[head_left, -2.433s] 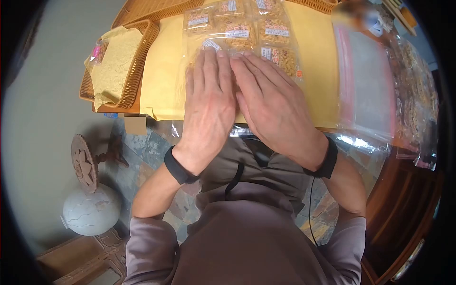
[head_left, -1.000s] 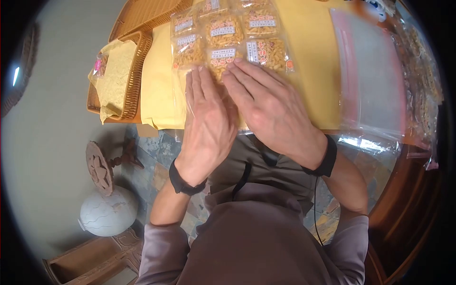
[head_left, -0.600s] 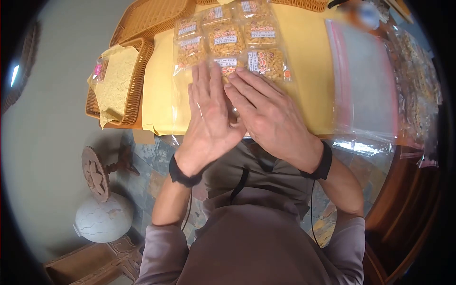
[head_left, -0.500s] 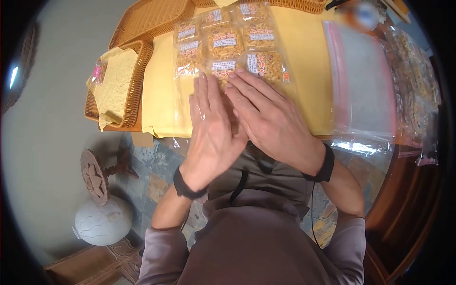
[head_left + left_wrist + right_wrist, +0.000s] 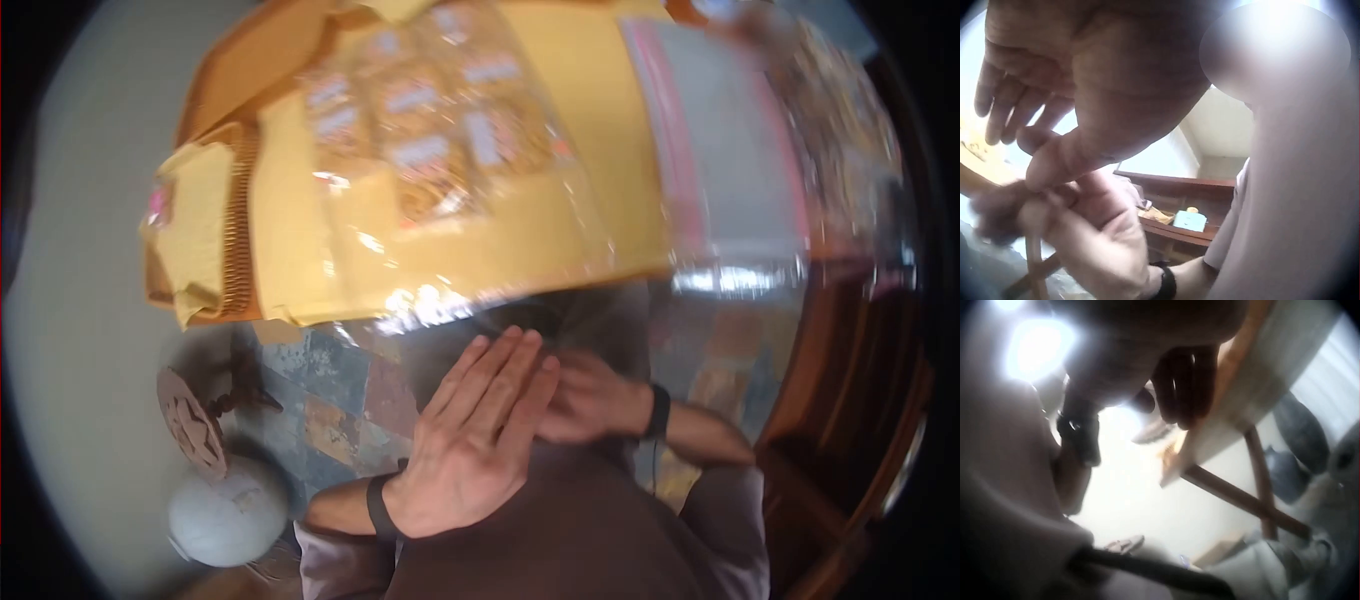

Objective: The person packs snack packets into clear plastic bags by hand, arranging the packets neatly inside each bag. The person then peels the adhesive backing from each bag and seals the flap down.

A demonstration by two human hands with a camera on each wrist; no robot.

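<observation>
A large clear plastic bag [image 5: 440,270] lies flat on the yellow-covered table, with several packets of fried snack [image 5: 435,175] inside in rows. Both hands are off it, between the table edge and the torso. My left hand [image 5: 475,430] is held with its fingers straight, back of the hand upward. Behind its fingertips is my right hand [image 5: 590,400], blurred and partly hidden. In the left wrist view the right hand [image 5: 1100,240] is just under the left hand [image 5: 1122,75], the left thumb overlapping its fingers. Neither hand shows anything held.
A wicker basket [image 5: 238,215] with yellow paper stands at the table's left end. Flat clear bags with pink edges [image 5: 725,150] lie on the right, beside a heap of packed goods [image 5: 850,160]. A round grey pot [image 5: 228,510] stands on the floor at left.
Both hands have left the snack bag and drawn back toward the torso, the left coming in front of the right. The bag stays on the table, and the head view has shifted.
</observation>
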